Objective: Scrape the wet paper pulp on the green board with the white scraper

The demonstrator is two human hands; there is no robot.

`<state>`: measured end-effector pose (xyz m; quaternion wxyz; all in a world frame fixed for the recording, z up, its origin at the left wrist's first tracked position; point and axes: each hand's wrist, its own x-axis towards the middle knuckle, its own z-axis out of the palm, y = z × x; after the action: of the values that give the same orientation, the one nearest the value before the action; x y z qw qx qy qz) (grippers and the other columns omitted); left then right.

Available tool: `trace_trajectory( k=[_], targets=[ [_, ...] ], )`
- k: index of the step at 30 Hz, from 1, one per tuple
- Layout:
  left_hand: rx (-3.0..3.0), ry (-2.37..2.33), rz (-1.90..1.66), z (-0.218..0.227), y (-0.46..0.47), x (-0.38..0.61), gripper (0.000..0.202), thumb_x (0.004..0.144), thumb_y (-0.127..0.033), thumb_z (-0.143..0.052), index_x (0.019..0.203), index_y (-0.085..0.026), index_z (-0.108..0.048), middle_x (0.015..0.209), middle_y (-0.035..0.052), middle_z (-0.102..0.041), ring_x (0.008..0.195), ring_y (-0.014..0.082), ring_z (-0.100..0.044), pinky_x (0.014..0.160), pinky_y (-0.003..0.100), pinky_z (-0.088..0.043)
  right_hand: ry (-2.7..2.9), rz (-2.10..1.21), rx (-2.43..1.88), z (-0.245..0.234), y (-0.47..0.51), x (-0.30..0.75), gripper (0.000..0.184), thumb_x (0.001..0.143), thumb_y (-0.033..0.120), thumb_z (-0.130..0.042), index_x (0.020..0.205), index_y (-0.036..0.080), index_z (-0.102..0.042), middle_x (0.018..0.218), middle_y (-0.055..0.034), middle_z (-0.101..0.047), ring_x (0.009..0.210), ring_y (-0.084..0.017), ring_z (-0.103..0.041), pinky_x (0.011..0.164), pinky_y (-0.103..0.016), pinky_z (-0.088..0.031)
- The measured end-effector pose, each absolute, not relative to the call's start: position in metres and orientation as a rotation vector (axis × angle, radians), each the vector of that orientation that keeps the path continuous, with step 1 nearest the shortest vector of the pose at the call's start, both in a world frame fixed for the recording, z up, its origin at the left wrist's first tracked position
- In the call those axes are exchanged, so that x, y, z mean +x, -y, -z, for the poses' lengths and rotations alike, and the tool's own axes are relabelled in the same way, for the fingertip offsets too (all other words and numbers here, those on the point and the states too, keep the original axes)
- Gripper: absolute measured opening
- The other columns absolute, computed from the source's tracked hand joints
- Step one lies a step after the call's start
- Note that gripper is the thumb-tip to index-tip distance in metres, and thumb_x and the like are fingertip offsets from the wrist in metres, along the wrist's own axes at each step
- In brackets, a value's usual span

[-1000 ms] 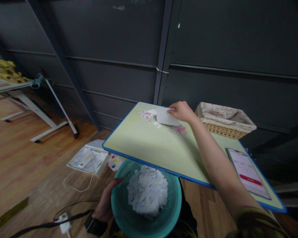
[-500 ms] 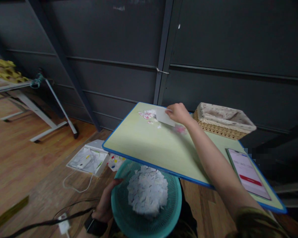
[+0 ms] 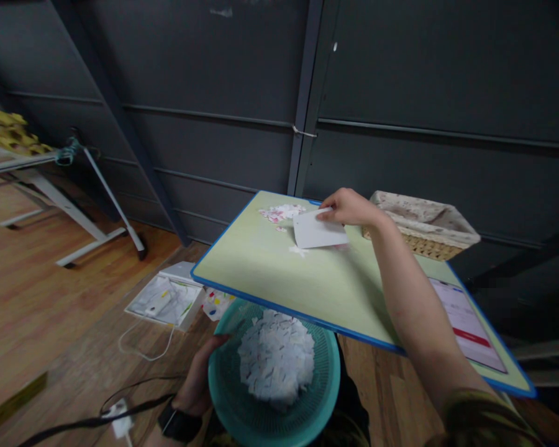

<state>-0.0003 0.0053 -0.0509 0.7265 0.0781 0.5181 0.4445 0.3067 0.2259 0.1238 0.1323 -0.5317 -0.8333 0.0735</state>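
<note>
A white card (image 3: pixel 313 232) is pinched in my right hand (image 3: pixel 349 207), low over the far part of the pale green board (image 3: pixel 256 264) with a blue edge. A small heap of white and pink paper scraps (image 3: pixel 278 213) lies left of the card, and a few loose white scraps (image 3: pixel 298 251) lie in front of it. My left hand (image 3: pixel 200 372) grips the left rim of a teal plastic basket (image 3: pixel 328 379) below the board's near edge. Many white paper scraps (image 3: pixel 277 357) are piled inside this basket; the fingers beneath its rim are hidden.
A cloth-lined wicker basket (image 3: pixel 428 245) stands at the board's far right, with a phone (image 3: pixel 470 329) nearer, partly behind my forearm. On the floor at left are an open white box (image 3: pixel 168 304) and cables (image 3: pixel 97 421). A dark panelled wall (image 3: pixel 223 143) rises behind.
My right hand has moved slightly right and nearer, turning the card so more of its face shows. More of the scrap heap is uncovered. My left hand and the teal basket stay put.
</note>
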Motion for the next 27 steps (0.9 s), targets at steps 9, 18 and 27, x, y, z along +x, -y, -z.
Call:
trace_trajectory(
  k=[9,18,27],
  targets=[
    [0.172,-1.166,-1.003,0.044,-0.006,0.001,0.021,0.078,-0.020,-0.063,0.096,-0.012,-0.070,0.072,0.0068,-0.081,0.062,0.0222,-0.074,0.066,0.033,-0.058,2.317,-0.473,-1.696,-0.132,-0.221,0.324,0.018,0.075,0.029,-0.069,0.086,0.015,-0.070,0.072,-0.0039,-0.067,0.058,-0.014,-0.058,0.051,-0.025,-0.042],
    [0.201,-1.206,-1.049,0.036,-0.009,-0.006,0.009,0.076,-0.018,-0.065,0.071,-0.013,-0.070,0.060,0.0051,-0.077,0.054,0.0197,-0.070,0.059,0.031,-0.056,2.349,-0.142,-1.561,-0.084,-0.179,0.326,0.010,0.080,0.027,-0.062,0.077,0.018,-0.059,0.072,-0.0046,-0.065,0.066,-0.017,-0.056,0.057,-0.025,-0.034],
    [0.281,-1.153,-1.093,0.036,-0.013,-0.007,0.020,0.079,-0.017,-0.058,0.095,-0.010,-0.069,0.068,0.0085,-0.079,0.054,0.0224,-0.071,0.055,0.034,-0.058,2.481,0.007,-1.419,-0.049,-0.094,0.291,0.017,0.093,0.026,-0.041,0.090,0.018,-0.055,0.059,-0.0027,-0.059,0.052,-0.017,-0.053,0.054,-0.027,-0.025]
  ],
)
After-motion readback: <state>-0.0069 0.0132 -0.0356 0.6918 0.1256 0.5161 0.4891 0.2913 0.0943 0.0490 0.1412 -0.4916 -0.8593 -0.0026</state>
